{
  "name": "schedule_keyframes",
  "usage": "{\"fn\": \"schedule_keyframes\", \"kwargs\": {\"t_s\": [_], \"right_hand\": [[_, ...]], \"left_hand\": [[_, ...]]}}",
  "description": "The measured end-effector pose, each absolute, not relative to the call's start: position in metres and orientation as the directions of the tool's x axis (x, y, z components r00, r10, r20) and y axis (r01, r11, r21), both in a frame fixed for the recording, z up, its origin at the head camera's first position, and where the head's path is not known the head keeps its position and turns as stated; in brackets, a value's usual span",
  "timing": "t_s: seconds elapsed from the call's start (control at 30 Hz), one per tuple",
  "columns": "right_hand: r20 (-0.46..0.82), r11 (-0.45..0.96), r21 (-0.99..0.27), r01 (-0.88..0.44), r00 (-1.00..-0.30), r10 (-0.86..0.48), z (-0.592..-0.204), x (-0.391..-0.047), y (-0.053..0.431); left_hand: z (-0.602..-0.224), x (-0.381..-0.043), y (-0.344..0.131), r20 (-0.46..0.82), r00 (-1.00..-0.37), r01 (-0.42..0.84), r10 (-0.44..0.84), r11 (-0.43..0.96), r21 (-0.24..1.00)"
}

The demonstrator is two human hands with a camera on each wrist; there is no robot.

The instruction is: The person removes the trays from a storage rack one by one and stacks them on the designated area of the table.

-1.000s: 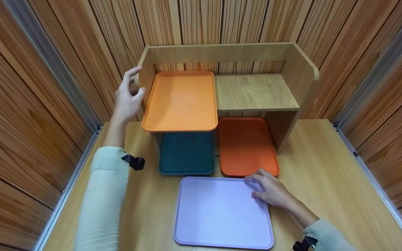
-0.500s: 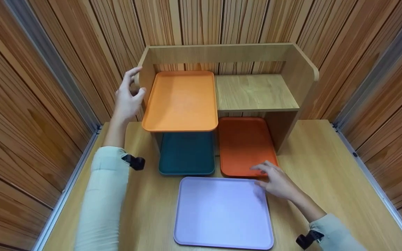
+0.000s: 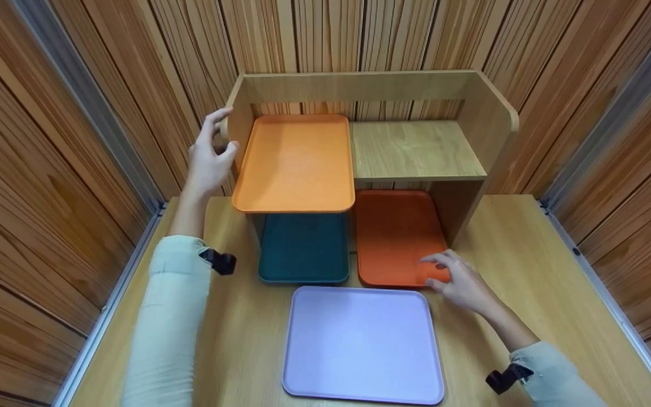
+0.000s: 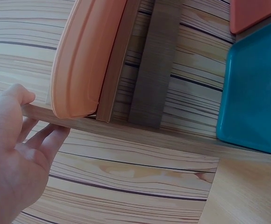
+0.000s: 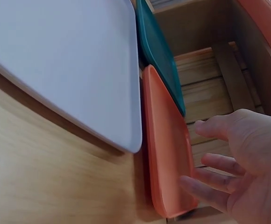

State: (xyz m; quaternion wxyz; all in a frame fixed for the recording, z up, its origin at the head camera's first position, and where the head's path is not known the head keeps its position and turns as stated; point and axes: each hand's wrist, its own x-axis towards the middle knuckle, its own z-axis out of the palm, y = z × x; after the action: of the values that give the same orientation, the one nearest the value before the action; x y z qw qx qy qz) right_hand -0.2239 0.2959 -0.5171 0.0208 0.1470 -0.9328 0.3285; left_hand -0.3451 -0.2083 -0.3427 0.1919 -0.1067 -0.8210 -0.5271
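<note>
My left hand (image 3: 209, 158) holds the left side panel (image 4: 126, 136) of a wooden shelf. Its thumb and fingers lie on opposite sides of the panel's edge in the left wrist view. Close to it, an orange tray (image 3: 297, 164) lies on the upper left board. Over the front right corner of a red-orange tray (image 3: 396, 237) hovers my right hand (image 3: 461, 282), fingers spread and loosely bent, nothing between them. That tray is in the lower right compartment, its front sticking out. A lilac tray (image 3: 362, 345) lies flat on the table in front.
A teal tray (image 3: 304, 249) sits in the lower left compartment, left of the red-orange one. The upper right board (image 3: 413, 150) shows bare wood. Wood-patterned walls and metal rails (image 3: 613, 305) bound the wooden table (image 3: 551, 271).
My right hand has moved off the lilac tray's far right corner, going right and away from me, over the red-orange tray's edge. The left hand and the trays have stayed in place.
</note>
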Motion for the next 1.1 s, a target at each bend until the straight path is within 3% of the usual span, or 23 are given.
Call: {"fn": "schedule_keyframes", "kwargs": {"t_s": [0.37, 0.63, 1.1], "right_hand": [[0.197, 0.692, -0.677, -0.251, -0.968, -0.158, -0.519, -0.242, 0.317], [0.098, 0.596, -0.793, -0.130, -0.991, -0.086, -0.522, -0.255, 0.322], [-0.035, 0.511, -0.859, 0.040, -0.999, 0.019, -0.543, -0.264, 0.320]], "left_hand": [[-0.342, -0.345, -0.209, 0.428, -0.904, 0.381, -0.018, 0.424, 0.822], [-0.341, -0.343, -0.207, 0.417, -0.908, 0.367, -0.028, 0.425, 0.828], [-0.343, -0.344, -0.207, 0.429, -0.903, 0.376, -0.027, 0.435, 0.818]]}}
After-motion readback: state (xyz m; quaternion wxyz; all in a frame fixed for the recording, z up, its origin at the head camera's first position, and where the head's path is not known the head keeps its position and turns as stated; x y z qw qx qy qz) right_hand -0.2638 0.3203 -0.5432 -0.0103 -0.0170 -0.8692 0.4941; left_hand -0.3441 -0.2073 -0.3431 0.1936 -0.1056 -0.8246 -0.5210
